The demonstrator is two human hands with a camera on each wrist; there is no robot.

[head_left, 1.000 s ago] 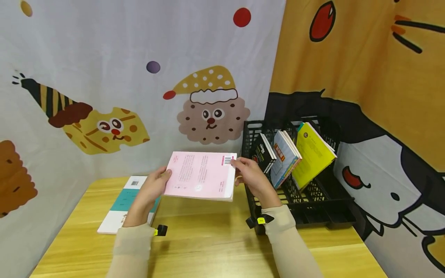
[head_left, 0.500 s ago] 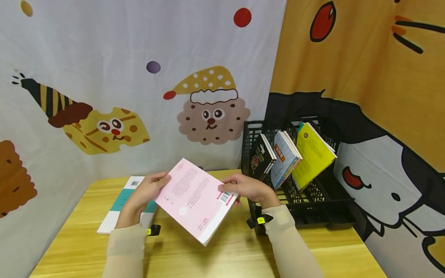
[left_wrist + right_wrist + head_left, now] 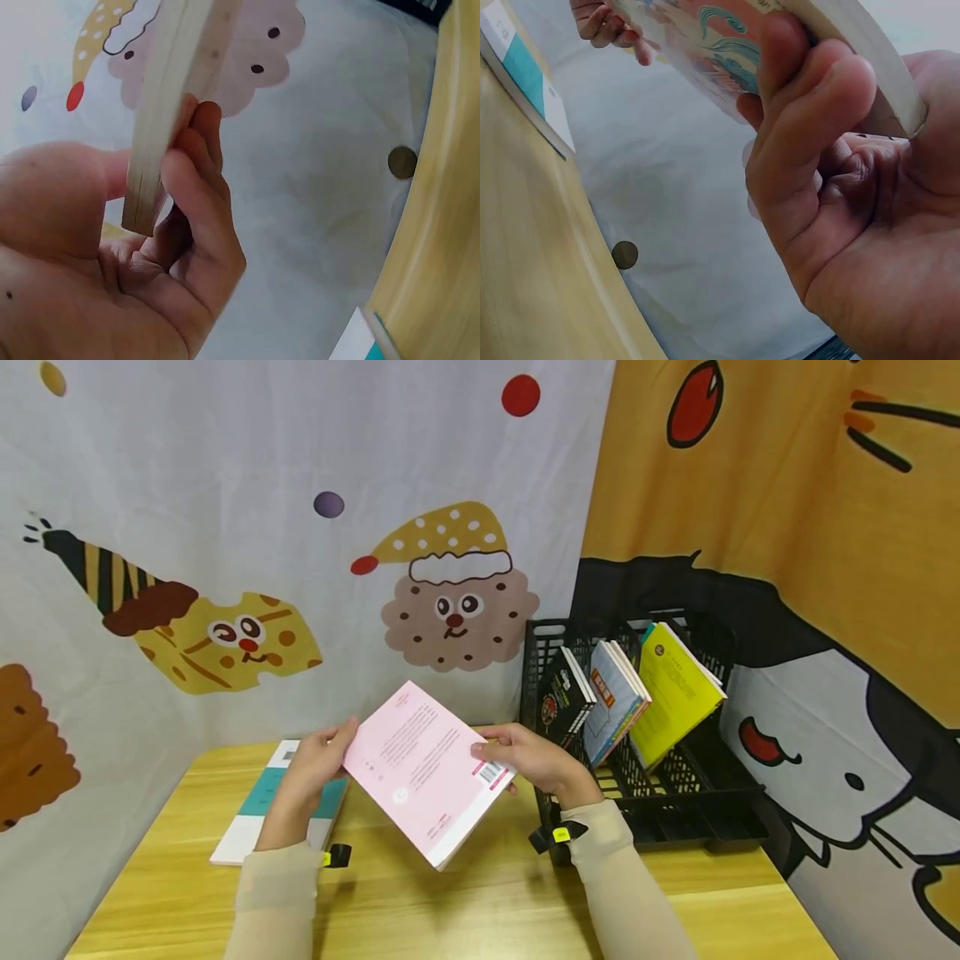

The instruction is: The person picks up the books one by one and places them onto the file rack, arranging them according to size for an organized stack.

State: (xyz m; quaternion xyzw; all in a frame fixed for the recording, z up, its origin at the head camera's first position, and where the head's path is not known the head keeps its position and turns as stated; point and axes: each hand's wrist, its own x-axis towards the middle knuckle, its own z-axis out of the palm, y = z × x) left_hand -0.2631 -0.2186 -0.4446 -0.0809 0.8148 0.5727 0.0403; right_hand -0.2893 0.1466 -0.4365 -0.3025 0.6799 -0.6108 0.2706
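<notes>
A pink paperback book [image 3: 423,768] is held above the table in both hands, its printed side with a barcode facing up. It lies askew, one corner pointing toward the person. At its left corner, the left hand [image 3: 311,768] pinches it; the left wrist view shows the thumb on one face and curled fingers [image 3: 199,180] on the other. My right hand [image 3: 543,764] grips the right edge near the barcode, thumb on top. Below, in the right wrist view, the book's underside [image 3: 727,45] shows a colourful illustrated cover, with the right fingers [image 3: 810,112] bent against it.
A white and teal book [image 3: 247,827] lies on the wooden table [image 3: 420,918] at left, partly behind the left arm. At right stands a black book rack [image 3: 675,814] with black books [image 3: 562,697], blue-grey books [image 3: 611,702] and a yellow book [image 3: 675,693]. Printed curtains [image 3: 247,460] hang behind.
The pink book has turned clockwise from nearly square to askew between the hands. Over the last half second it has risen slightly. The right hand's hold has shifted along the edge.
</notes>
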